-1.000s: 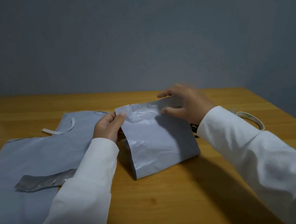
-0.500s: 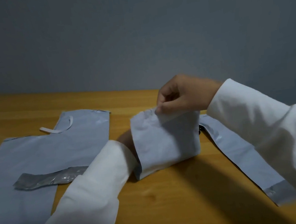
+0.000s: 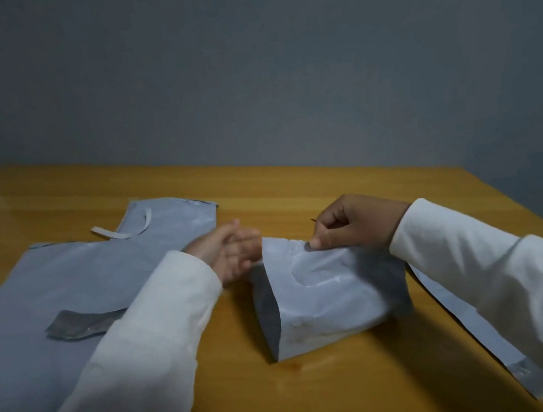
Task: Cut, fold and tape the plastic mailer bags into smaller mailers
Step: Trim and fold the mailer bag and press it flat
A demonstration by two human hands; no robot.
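A small grey mailer point(image 3: 327, 302) stands loosely on the wooden table point(image 3: 323, 399) in the middle, its left side gaping to show a dark inside. My right hand point(image 3: 352, 226) pinches its crumpled top edge between thumb and fingers. My left hand point(image 3: 231, 252) is blurred by motion just left of the mailer's top left corner, outside the bag; its fingers look relaxed and hold nothing that I can make out. Both arms wear white sleeves.
Large grey mailer bags point(image 3: 51, 304) lie flat on the left, with a dark cut-off strip point(image 3: 78, 326) on them and a curled white liner strip point(image 3: 121, 230) at their far edge. A long grey offcut point(image 3: 457, 316) lies under my right arm.
My left hand has come out of the small mailer and now sits beside its top left corner. My right hand has lowered slightly, still pinching the top edge; the mailer sags wider.
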